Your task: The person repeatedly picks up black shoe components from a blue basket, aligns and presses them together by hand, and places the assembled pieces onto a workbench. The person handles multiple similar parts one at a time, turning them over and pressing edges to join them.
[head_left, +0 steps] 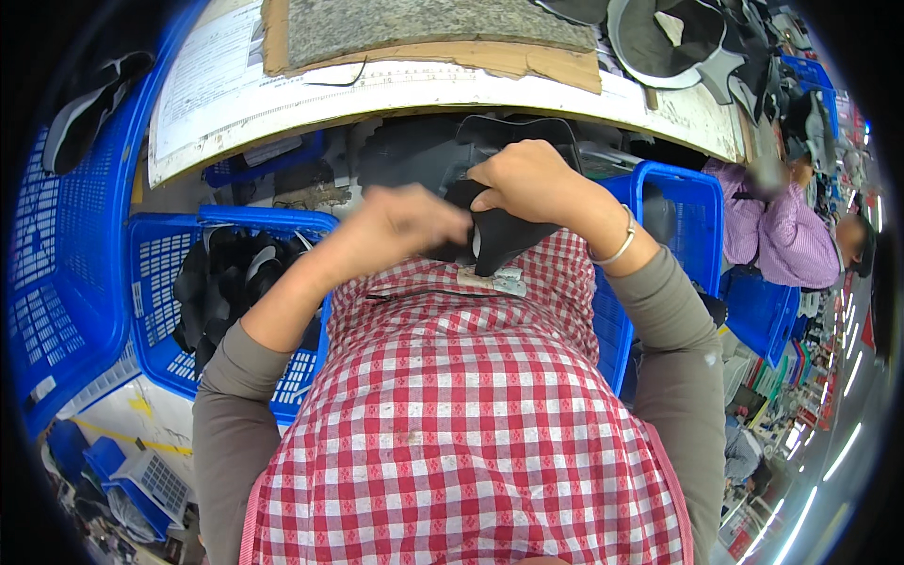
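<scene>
A black shoe upper (506, 242) with a pale inner edge is held in front of my apron, just below the table edge. My right hand (532, 184) pinches it from above between thumb and fingers. Close against its left side is my left hand (410, 221), smeared by motion, so its finger grip does not show clearly. Behind the hands, under the table, stands a dark bin (414, 155), partly hidden by the upper and my right hand.
The white worktable (207, 122) carries a grey board (433, 28) and, at right, several black and grey shoe pieces (669, 42). Blue baskets (155, 282) stand at left, one with dark pieces (226, 292). Another blue basket (683, 174) is at right, near a person in a checked shirt (796, 231).
</scene>
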`<state>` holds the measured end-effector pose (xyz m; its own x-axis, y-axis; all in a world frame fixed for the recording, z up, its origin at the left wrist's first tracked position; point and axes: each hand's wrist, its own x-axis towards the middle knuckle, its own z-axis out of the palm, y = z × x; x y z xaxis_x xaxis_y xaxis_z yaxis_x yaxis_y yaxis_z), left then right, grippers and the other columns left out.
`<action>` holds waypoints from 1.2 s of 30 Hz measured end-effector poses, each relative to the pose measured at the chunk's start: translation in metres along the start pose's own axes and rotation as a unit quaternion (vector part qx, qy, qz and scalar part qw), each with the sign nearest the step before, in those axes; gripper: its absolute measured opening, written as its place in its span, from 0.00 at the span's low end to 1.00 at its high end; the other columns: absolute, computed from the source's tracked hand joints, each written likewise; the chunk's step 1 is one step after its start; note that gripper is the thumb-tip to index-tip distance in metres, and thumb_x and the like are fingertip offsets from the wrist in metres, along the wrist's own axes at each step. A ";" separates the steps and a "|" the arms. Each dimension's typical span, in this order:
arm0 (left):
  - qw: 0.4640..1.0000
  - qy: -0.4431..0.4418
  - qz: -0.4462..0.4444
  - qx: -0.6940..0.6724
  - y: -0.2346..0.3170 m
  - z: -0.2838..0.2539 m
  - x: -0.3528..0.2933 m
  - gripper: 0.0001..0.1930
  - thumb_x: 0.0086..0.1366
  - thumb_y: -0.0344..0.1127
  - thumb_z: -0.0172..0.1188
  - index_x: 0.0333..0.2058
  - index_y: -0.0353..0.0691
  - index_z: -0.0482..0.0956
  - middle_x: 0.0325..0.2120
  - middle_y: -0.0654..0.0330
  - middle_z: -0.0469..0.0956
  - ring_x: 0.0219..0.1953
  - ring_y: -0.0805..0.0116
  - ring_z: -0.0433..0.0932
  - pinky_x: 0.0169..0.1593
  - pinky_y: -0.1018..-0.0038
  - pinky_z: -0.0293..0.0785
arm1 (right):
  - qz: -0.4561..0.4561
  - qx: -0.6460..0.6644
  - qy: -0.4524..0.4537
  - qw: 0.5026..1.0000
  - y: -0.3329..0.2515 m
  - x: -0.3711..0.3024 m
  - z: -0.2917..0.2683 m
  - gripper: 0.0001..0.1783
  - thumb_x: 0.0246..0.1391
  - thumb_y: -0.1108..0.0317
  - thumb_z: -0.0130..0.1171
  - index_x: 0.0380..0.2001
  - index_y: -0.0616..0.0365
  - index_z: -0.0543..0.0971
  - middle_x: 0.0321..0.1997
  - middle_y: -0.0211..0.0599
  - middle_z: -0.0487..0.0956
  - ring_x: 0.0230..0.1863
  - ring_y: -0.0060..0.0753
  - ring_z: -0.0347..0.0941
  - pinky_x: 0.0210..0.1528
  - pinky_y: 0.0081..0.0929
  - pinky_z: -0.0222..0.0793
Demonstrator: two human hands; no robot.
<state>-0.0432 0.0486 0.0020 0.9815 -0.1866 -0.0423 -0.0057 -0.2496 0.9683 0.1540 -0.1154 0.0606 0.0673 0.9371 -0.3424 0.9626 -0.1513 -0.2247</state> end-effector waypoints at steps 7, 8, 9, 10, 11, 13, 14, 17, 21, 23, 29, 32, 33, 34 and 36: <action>0.984 0.090 -0.142 -0.067 0.004 -0.007 0.040 0.13 0.73 0.26 0.61 0.53 0.31 0.82 0.37 0.64 0.84 0.40 0.77 0.79 0.50 0.75 0.78 | -0.040 -0.100 0.196 0.975 -0.018 -0.023 0.003 0.15 0.41 0.55 0.76 0.33 0.45 0.88 0.29 0.24 0.78 0.43 0.32 0.73 0.47 0.34 0.66; 0.985 0.083 -0.130 -0.081 0.005 -0.006 0.040 0.13 0.73 0.26 0.61 0.53 0.31 0.83 0.38 0.64 0.84 0.41 0.77 0.79 0.50 0.75 0.77 | -0.014 -0.095 0.201 0.975 -0.022 -0.028 0.006 0.15 0.41 0.56 0.76 0.33 0.46 0.88 0.29 0.24 0.78 0.43 0.32 0.73 0.48 0.34 0.65; 0.985 0.080 -0.116 -0.098 0.006 -0.005 0.040 0.13 0.73 0.25 0.60 0.53 0.31 0.83 0.38 0.64 0.85 0.41 0.77 0.79 0.51 0.76 0.77 | 0.010 -0.093 0.218 0.972 -0.027 -0.033 0.009 0.14 0.41 0.56 0.76 0.33 0.46 0.88 0.29 0.24 0.78 0.43 0.33 0.73 0.48 0.35 0.64; 0.983 0.090 -0.121 -0.109 0.006 -0.005 0.039 0.13 0.73 0.25 0.60 0.53 0.31 0.83 0.38 0.64 0.85 0.41 0.78 0.79 0.51 0.76 0.77 | 0.034 -0.087 0.249 0.964 -0.029 -0.038 0.011 0.14 0.40 0.57 0.76 0.32 0.46 0.87 0.29 0.24 0.77 0.43 0.33 0.73 0.48 0.35 0.63; 0.982 0.091 -0.084 -0.145 0.006 -0.004 0.037 0.13 0.73 0.25 0.60 0.54 0.31 0.84 0.38 0.63 0.86 0.41 0.78 0.80 0.51 0.76 0.78 | 0.053 -0.084 0.259 0.961 -0.030 -0.040 0.014 0.14 0.36 0.58 0.78 0.27 0.47 0.84 0.29 0.25 0.79 0.42 0.33 0.74 0.48 0.37 0.62; 0.979 0.102 -0.108 -0.139 0.006 0.000 0.038 0.13 0.73 0.25 0.62 0.53 0.31 0.85 0.38 0.63 0.87 0.40 0.77 0.81 0.50 0.75 0.79 | 0.060 -0.005 0.270 0.961 -0.027 -0.047 0.015 0.17 0.36 0.59 0.79 0.30 0.48 0.84 0.30 0.26 0.80 0.41 0.34 0.75 0.48 0.38 0.62; 0.980 0.101 -0.096 -0.144 0.007 0.002 0.040 0.13 0.72 0.25 0.62 0.53 0.31 0.85 0.38 0.62 0.87 0.40 0.77 0.81 0.50 0.75 0.80 | 0.061 0.034 0.275 0.959 -0.023 -0.050 0.016 0.18 0.36 0.60 0.80 0.31 0.49 0.83 0.30 0.27 0.80 0.40 0.35 0.75 0.48 0.38 0.62; 0.961 0.139 -0.120 -0.205 0.010 0.011 0.049 0.14 0.71 0.25 0.64 0.53 0.31 0.86 0.38 0.60 0.87 0.37 0.75 0.82 0.47 0.74 0.82 | 0.037 0.113 0.284 0.951 -0.005 -0.059 0.016 0.20 0.41 0.62 0.80 0.37 0.51 0.82 0.33 0.29 0.82 0.39 0.37 0.76 0.48 0.37 0.63; 0.937 0.145 -0.177 -0.266 0.019 0.022 0.057 0.14 0.70 0.24 0.64 0.53 0.30 0.86 0.37 0.59 0.87 0.35 0.75 0.82 0.45 0.75 0.83 | 0.009 0.147 0.273 0.951 0.015 -0.063 0.020 0.19 0.49 0.61 0.78 0.39 0.53 0.79 0.34 0.31 0.84 0.39 0.40 0.79 0.46 0.36 0.63; 0.940 0.144 -0.147 -0.272 0.024 0.026 0.057 0.14 0.70 0.24 0.64 0.52 0.29 0.86 0.37 0.59 0.88 0.34 0.75 0.82 0.44 0.75 0.82 | 0.005 0.156 0.263 0.952 0.021 -0.062 0.022 0.19 0.51 0.60 0.77 0.39 0.53 0.78 0.35 0.32 0.84 0.39 0.41 0.79 0.46 0.36 0.63; 0.955 0.158 -0.163 -0.189 0.036 0.031 0.061 0.14 0.71 0.23 0.62 0.53 0.28 0.85 0.38 0.59 0.88 0.33 0.76 0.81 0.43 0.76 0.81 | 0.004 0.168 0.245 0.955 0.028 -0.063 0.024 0.21 0.53 0.57 0.76 0.41 0.54 0.75 0.36 0.33 0.85 0.37 0.44 0.80 0.45 0.38 0.62; 0.957 0.163 -0.176 -0.164 0.040 0.031 0.063 0.14 0.71 0.23 0.61 0.53 0.28 0.85 0.37 0.59 0.87 0.33 0.76 0.81 0.42 0.76 0.81 | 0.012 0.162 0.242 0.956 0.028 -0.064 0.024 0.21 0.54 0.57 0.75 0.41 0.53 0.74 0.36 0.34 0.85 0.36 0.45 0.79 0.45 0.39 0.62; 0.958 0.165 -0.181 -0.152 0.041 0.031 0.063 0.14 0.71 0.23 0.61 0.53 0.28 0.85 0.36 0.60 0.87 0.33 0.76 0.81 0.42 0.76 0.80 | 0.016 0.163 0.241 0.957 0.028 -0.065 0.025 0.21 0.54 0.56 0.75 0.41 0.53 0.74 0.37 0.34 0.85 0.36 0.45 0.79 0.45 0.40 0.62; 0.959 0.167 -0.183 -0.140 0.042 0.031 0.063 0.14 0.71 0.23 0.61 0.53 0.28 0.85 0.36 0.60 0.87 0.33 0.76 0.80 0.42 0.76 0.80 | 0.019 0.166 0.236 0.957 0.028 -0.065 0.025 0.21 0.55 0.56 0.75 0.41 0.53 0.74 0.37 0.34 0.85 0.35 0.45 0.79 0.45 0.40 0.62; 0.960 0.169 -0.182 -0.132 0.042 0.031 0.061 0.13 0.71 0.23 0.61 0.52 0.28 0.85 0.35 0.60 0.87 0.33 0.76 0.80 0.42 0.76 0.80 | 0.022 0.167 0.238 0.957 0.028 -0.064 0.027 0.21 0.55 0.56 0.75 0.41 0.53 0.74 0.37 0.34 0.85 0.36 0.45 0.80 0.45 0.40 0.63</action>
<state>0.0106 -0.0030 0.0322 0.9156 0.1973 -0.3503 0.3539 0.0178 0.9351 0.1695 -0.1880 0.0520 0.2946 0.9525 0.0771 0.8238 -0.2122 -0.5257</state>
